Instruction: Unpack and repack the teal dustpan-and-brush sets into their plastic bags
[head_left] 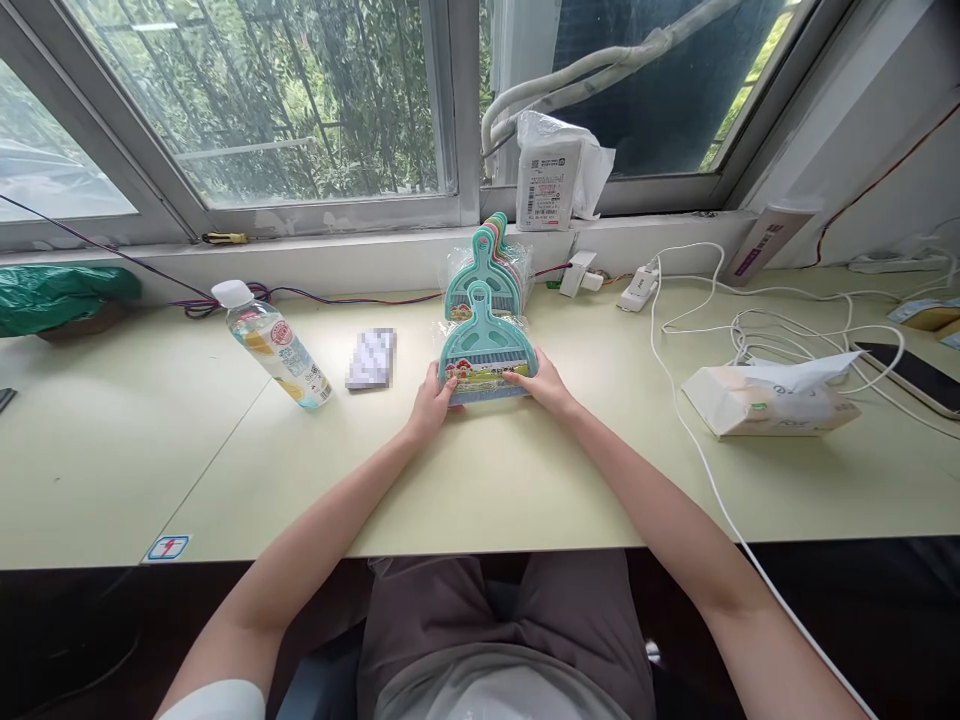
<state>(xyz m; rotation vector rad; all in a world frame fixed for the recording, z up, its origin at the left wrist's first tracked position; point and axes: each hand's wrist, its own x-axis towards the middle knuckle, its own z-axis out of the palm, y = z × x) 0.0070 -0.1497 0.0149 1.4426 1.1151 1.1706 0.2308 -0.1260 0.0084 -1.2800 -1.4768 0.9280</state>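
Observation:
Both my hands hold a teal mini dustpan set (486, 345), upright over the middle of the table. It has a looped handle on top, a printed label and a grey-blue lower part that looks like brush bristles. My left hand (433, 402) grips its left lower edge, thumb on the front. My right hand (551, 384) grips the opposite edge the same way. The fingers behind it are mostly hidden. Just behind stands a row of similar dustpan sets (480, 265) in clear plastic, teal in front with pink and other colours showing behind.
A drink bottle (279, 350) and a blurred small packet (371, 358) are on the left. To the right are a tissue pack (765, 400), white cables (742, 325), a charger (637, 290) and a phone (911, 380). A white box (549, 185) stands on the windowsill.

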